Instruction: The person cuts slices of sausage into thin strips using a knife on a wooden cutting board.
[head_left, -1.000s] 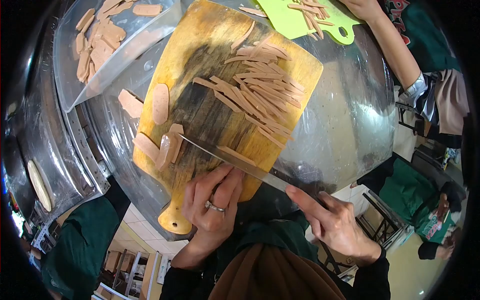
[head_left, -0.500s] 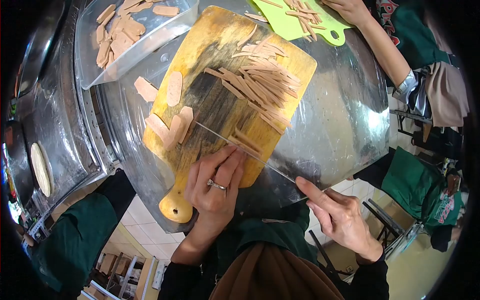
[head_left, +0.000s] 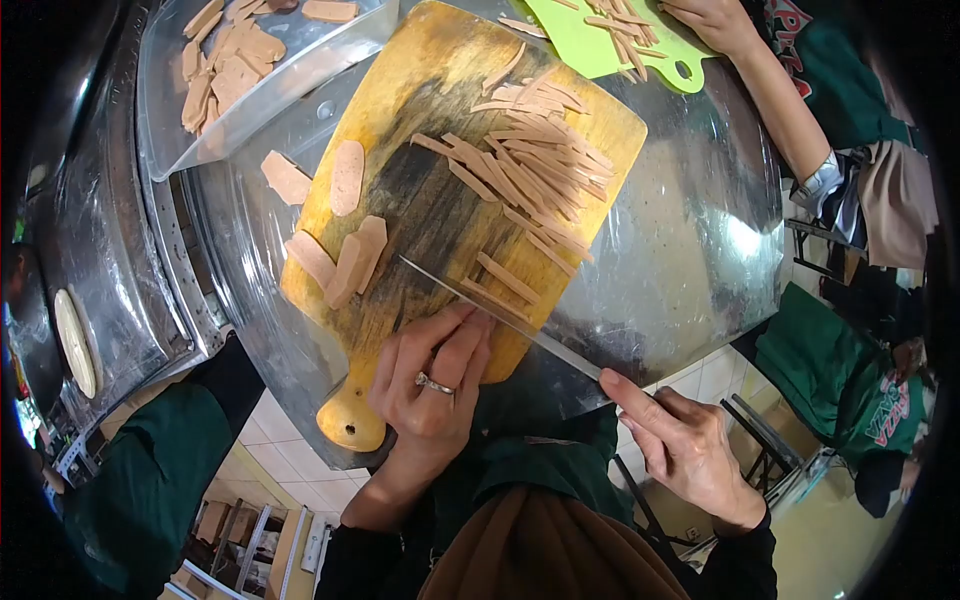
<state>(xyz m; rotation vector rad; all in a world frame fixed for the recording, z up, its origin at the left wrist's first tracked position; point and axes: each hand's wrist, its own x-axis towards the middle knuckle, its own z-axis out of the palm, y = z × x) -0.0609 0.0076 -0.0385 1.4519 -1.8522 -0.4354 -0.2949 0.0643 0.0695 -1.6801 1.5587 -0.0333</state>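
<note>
My right hand [head_left: 685, 440] grips a knife [head_left: 515, 323], its index finger stretched along the top of the blade. The blade slants across a worn wooden cutting board [head_left: 405, 75]. Curled fingers of my left hand [head_left: 430, 375], which wears a ring, press beside the blade on a slice of pinkish processed meat, mostly hidden beneath them. Just beyond the blade lies a cut meat strip [head_left: 508, 278]. A heap of thin strips [head_left: 545, 175] covers the board's far right. Whole oval slices [head_left: 347, 178] and a small overlapping stack [head_left: 352, 265] rest at its left side.
A clear plastic tub [head_left: 285, 105] with more slices stands at the back left. Behind the board, a co-worker's hand [head_left: 705, 20] is by a green cutting board [head_left: 560, 45] bearing strips. One loose slice [head_left: 286, 178] lies on the metal table [head_left: 690, 240].
The knife has shifted slightly toward me and the right. A cut strip now lies apart from the blade, where pieces stood against it before. My left hand stays nearly in place.
</note>
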